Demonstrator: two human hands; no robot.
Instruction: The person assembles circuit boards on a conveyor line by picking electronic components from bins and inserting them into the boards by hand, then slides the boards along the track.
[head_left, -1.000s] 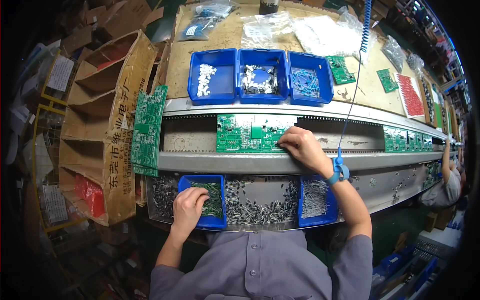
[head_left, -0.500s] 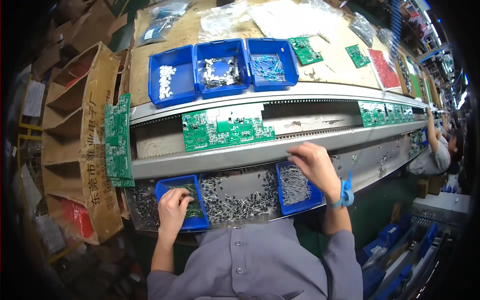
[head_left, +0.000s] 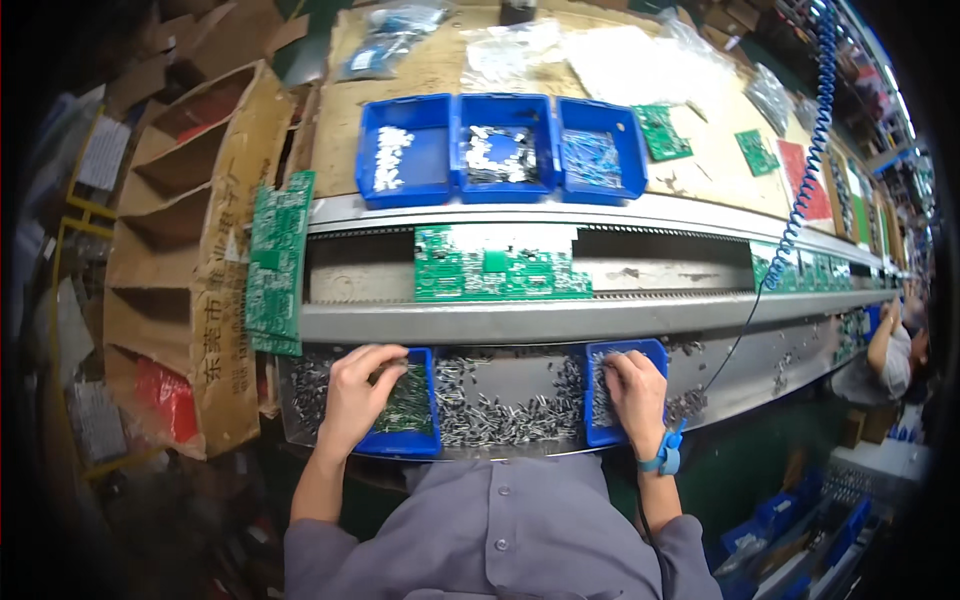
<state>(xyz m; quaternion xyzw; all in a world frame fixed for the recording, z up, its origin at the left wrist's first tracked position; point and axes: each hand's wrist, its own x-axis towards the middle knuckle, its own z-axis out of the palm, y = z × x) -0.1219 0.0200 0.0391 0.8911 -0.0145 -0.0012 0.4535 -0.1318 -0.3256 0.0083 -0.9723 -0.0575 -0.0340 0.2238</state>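
1. Reaching into a small blue bin (head_left: 408, 440) at the near edge of the table (head_left: 520, 320), the left hand (head_left: 358, 395) curls its fingers (head_left: 385, 358) together over the small parts inside.
2. The right hand (head_left: 636, 388) rests in a second blue bin (head_left: 598, 432), fingers bent down among parts; whether they pinch one cannot be told.
3. Loose metal parts (head_left: 505, 410) fill the tray between the two bins, leaving little free room.
4. A green circuit board (head_left: 497, 265) lies on the conveyor rails beyond the hands, with open track on both sides.
5. Three larger blue bins (head_left: 500, 150) stand side by side at the far rail.
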